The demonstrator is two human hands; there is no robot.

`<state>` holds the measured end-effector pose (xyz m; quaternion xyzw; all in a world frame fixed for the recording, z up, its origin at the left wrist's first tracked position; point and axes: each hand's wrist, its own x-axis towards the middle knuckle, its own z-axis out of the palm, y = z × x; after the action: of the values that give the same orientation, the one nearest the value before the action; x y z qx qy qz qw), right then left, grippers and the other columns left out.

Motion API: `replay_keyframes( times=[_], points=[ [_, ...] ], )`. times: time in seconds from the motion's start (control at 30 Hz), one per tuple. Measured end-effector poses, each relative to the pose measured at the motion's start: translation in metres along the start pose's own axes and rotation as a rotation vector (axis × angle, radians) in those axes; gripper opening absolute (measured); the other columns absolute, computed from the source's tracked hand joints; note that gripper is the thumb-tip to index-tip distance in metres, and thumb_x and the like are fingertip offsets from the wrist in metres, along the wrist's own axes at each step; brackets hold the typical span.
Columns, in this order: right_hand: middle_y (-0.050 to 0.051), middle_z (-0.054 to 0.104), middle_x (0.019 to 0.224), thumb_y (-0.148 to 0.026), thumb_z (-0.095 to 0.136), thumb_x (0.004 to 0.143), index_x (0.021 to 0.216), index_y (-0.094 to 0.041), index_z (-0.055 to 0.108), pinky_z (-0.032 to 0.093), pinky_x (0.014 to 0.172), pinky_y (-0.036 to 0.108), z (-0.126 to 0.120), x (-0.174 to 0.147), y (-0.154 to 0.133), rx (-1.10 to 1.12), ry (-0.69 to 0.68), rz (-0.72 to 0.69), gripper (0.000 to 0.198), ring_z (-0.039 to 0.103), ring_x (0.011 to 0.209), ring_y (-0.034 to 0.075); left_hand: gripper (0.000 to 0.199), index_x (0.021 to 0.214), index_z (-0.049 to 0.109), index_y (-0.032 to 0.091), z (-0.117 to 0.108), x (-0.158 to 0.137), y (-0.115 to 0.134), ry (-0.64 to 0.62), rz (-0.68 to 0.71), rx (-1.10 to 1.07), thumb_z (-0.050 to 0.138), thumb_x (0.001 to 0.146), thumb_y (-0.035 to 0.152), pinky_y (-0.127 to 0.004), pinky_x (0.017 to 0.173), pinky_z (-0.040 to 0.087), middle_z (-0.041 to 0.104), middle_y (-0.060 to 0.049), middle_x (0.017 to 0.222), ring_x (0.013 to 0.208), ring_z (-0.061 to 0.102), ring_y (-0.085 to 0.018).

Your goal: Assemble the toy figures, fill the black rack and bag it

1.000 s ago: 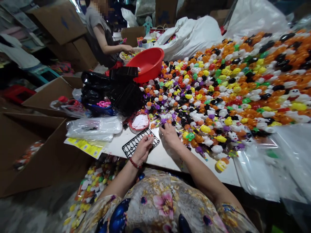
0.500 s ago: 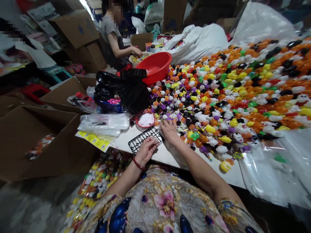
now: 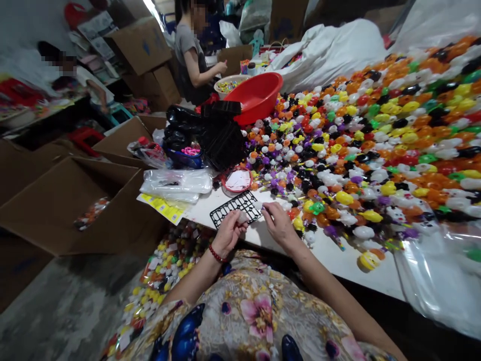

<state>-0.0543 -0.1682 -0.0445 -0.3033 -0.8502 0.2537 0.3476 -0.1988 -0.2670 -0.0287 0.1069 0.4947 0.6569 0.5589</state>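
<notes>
Close to the table's front edge, my left hand (image 3: 230,231) has its fingers closed around a small white plastic piece (image 3: 242,217). It rests over the near side of a black plastic grid (image 3: 232,203), hiding part of it. My right hand (image 3: 278,223) is just to the right, thumb and fingertips pinched on a small whitish figure (image 3: 258,205) above the grid's right end. Its exact shape is too small to make out. Behind the grid stands a red basket (image 3: 237,179) with white paper slips in it.
A large heap of colourful small plastic figures (image 3: 361,150) covers the table's right side. Clear plastic bags (image 3: 176,181) lie on the left, near black trays (image 3: 221,138). A red basin (image 3: 257,98) stands behind. Open cardboard boxes (image 3: 67,200) flank the table. Another person (image 3: 191,60) works at the back.
My right hand has come back from the heap's edge towards my left hand, with a small whitish figure at its fingertips. The view has turned slightly left. The person behind has raised a hand.
</notes>
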Motion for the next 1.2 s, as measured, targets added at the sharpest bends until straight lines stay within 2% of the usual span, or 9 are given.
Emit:
replay_keyframes(
  times=[0.17,0.27,0.43,0.63,0.77,0.9,1.03,1.2],
  points=[
    [0.006,0.060,0.088,-0.023,0.046,0.098,0.112,-0.022,0.064,0.053,0.073,0.032,-0.014,-0.035,-0.015,0.099,0.029,-0.048,0.023,0.060,0.080,0.020,0.054,0.074,0.054,0.017,0.009,-0.003,-0.012,-0.047,0.053,0.167,0.077,0.060,0.063,-0.018,0.049,0.039,0.059,0.004,0.063,0.052,0.051,-0.007],
    [0.007,0.059,0.090,-0.021,0.046,0.097,0.115,-0.022,0.064,0.053,0.074,0.033,-0.023,-0.042,-0.016,0.054,0.008,-0.039,0.025,0.060,0.082,0.021,0.052,0.076,0.056,0.017,0.012,-0.003,-0.018,-0.083,0.089,0.324,0.071,0.066,0.066,-0.019,0.048,0.037,0.056,0.005,0.061,0.051,0.047,-0.007],
    [0.010,0.061,0.094,-0.020,0.045,0.097,0.114,-0.021,0.065,0.053,0.075,0.036,-0.035,-0.052,-0.019,-0.046,-0.059,-0.041,0.027,0.059,0.083,0.022,0.054,0.074,0.055,0.018,0.012,-0.003,-0.025,-0.059,0.149,0.556,0.061,0.072,0.071,-0.021,0.049,0.036,0.050,0.006,0.060,0.052,0.043,-0.008],
    [0.010,0.061,0.091,-0.018,0.044,0.096,0.109,-0.020,0.067,0.053,0.075,0.036,-0.037,-0.061,-0.024,-0.081,-0.109,-0.016,0.026,0.059,0.080,0.022,0.058,0.068,0.051,0.019,0.011,-0.004,-0.031,-0.055,0.227,0.706,0.049,0.076,0.077,-0.023,0.053,0.035,0.044,0.006,0.058,0.055,0.040,-0.010],
    [0.008,0.063,0.090,-0.021,0.046,0.096,0.110,-0.020,0.067,0.055,0.078,0.034,-0.033,-0.066,-0.022,0.051,-0.095,0.037,0.025,0.062,0.082,0.020,0.057,0.066,0.050,0.020,0.010,-0.008,-0.033,-0.077,0.261,0.815,0.046,0.080,0.075,-0.024,0.056,0.037,0.046,0.005,0.057,0.057,0.043,-0.011],
    [0.007,0.068,0.093,-0.027,0.053,0.093,0.117,-0.022,0.065,0.056,0.079,0.035,-0.027,-0.072,-0.017,0.161,-0.083,0.141,0.027,0.065,0.084,0.020,0.058,0.064,0.050,0.020,0.008,-0.008,-0.035,-0.071,0.229,0.821,0.045,0.080,0.075,-0.024,0.056,0.036,0.045,0.005,0.056,0.056,0.042,-0.011],
    [0.007,0.069,0.089,-0.031,0.053,0.093,0.108,-0.022,0.070,0.056,0.076,0.034,-0.028,-0.074,-0.015,0.222,-0.072,0.220,0.024,0.066,0.081,0.020,0.059,0.063,0.051,0.019,0.008,-0.008,-0.038,-0.085,0.176,0.746,0.049,0.077,0.077,-0.024,0.053,0.035,0.045,0.005,0.053,0.053,0.041,-0.010],
    [0.006,0.070,0.086,-0.028,0.054,0.092,0.102,-0.023,0.073,0.056,0.075,0.032,-0.033,-0.073,-0.018,0.259,-0.093,0.240,0.022,0.067,0.080,0.020,0.059,0.064,0.051,0.019,0.009,-0.009,-0.039,-0.104,0.150,0.728,0.050,0.076,0.077,-0.024,0.052,0.035,0.045,0.005,0.053,0.052,0.042,-0.010]
  ],
)
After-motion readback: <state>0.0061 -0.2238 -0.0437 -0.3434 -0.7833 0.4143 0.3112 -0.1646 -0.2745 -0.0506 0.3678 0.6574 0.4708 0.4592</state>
